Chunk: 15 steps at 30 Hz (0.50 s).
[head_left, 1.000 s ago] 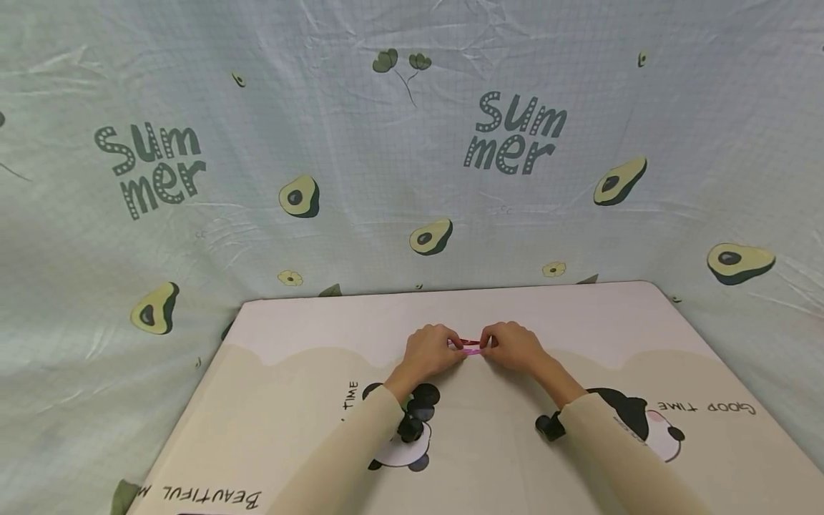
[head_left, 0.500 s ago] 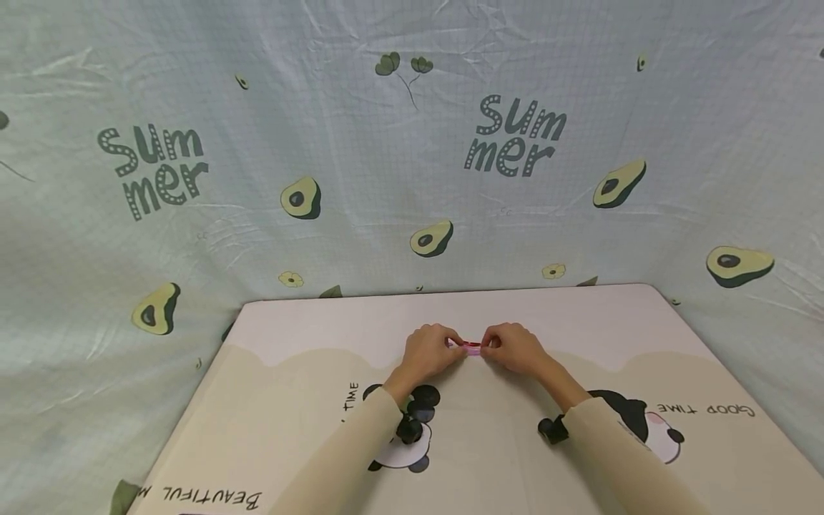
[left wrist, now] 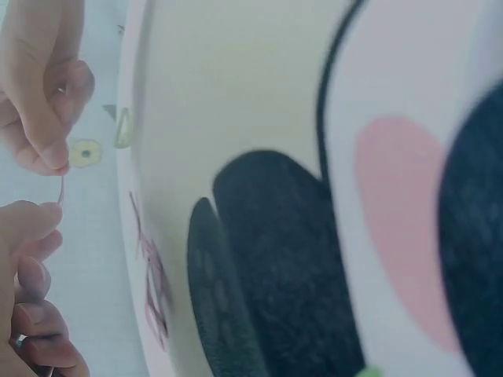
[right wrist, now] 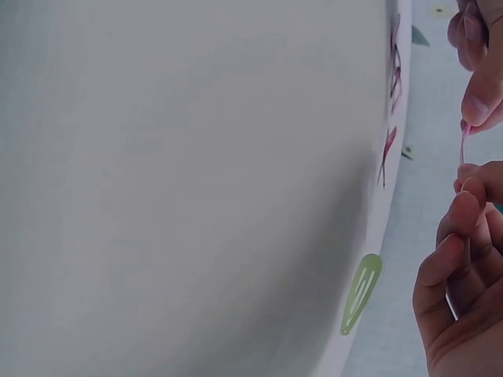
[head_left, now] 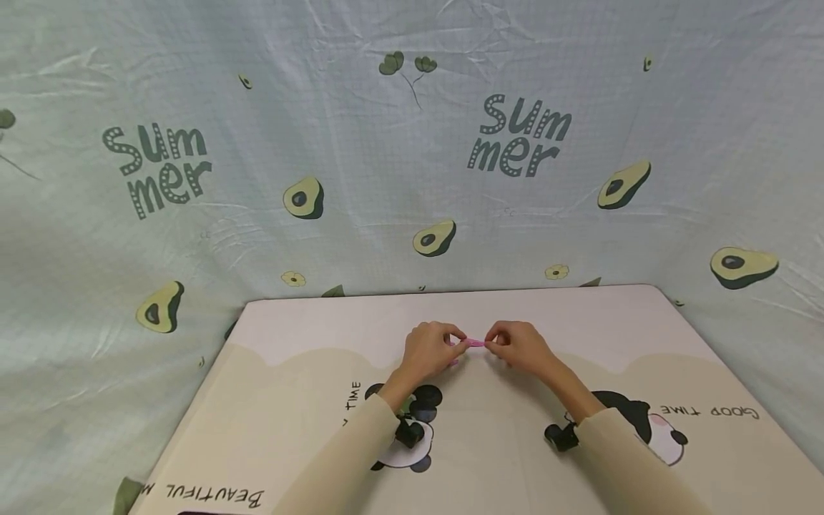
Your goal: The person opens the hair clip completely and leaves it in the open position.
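Evidently, your left hand and right hand pinch opposite ends of one pink clip, thin and slightly curved in the left wrist view.

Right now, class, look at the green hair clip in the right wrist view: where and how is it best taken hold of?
Probably across its two long edges, near the broad rounded end, from above: the green hair clip appears to lie flat on the table, which blocks the underside, and its narrow end offers less to pinch.
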Available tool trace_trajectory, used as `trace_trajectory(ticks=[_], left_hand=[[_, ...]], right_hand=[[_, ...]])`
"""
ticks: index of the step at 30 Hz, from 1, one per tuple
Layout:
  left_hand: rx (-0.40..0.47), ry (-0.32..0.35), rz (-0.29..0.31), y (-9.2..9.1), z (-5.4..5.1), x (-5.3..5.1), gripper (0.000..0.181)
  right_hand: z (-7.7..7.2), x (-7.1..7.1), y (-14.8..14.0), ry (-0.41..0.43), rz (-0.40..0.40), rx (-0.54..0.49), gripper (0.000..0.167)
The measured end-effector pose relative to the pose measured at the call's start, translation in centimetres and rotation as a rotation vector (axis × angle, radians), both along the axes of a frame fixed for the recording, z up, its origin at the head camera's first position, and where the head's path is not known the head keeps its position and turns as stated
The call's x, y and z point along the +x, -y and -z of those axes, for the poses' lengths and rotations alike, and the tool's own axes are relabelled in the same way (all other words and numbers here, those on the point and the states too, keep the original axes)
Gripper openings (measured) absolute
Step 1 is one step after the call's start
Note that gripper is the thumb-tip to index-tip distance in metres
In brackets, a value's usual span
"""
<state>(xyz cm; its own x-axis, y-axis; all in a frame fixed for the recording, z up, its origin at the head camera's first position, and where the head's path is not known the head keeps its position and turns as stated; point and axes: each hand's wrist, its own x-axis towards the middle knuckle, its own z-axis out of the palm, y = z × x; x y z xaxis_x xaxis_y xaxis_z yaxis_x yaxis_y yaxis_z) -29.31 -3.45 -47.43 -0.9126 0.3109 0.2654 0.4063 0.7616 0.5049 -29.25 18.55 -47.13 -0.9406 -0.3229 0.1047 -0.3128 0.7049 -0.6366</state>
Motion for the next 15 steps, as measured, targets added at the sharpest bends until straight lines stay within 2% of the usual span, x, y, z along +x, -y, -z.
trace_trajectory(ticks=[5,11,15], left_hand=[[0.033,-0.025,-0.001,0.0,-0.4,0.5,0.019],[0.092,-0.031,0.018,0.1,-0.6,1.2,0.019],[0.123,-0.060,0.026,0.3,-0.8,1.5,0.017]], right_hand=[[-0.2,0.8,0.0,-0.038,0.020,-0.073,0.010],[-0.5,1.9,0.2,-0.079,0.050,-0.093,0.013],[-0.7,2.5,0.3,-0.087,0.055,-0.114,0.013]])
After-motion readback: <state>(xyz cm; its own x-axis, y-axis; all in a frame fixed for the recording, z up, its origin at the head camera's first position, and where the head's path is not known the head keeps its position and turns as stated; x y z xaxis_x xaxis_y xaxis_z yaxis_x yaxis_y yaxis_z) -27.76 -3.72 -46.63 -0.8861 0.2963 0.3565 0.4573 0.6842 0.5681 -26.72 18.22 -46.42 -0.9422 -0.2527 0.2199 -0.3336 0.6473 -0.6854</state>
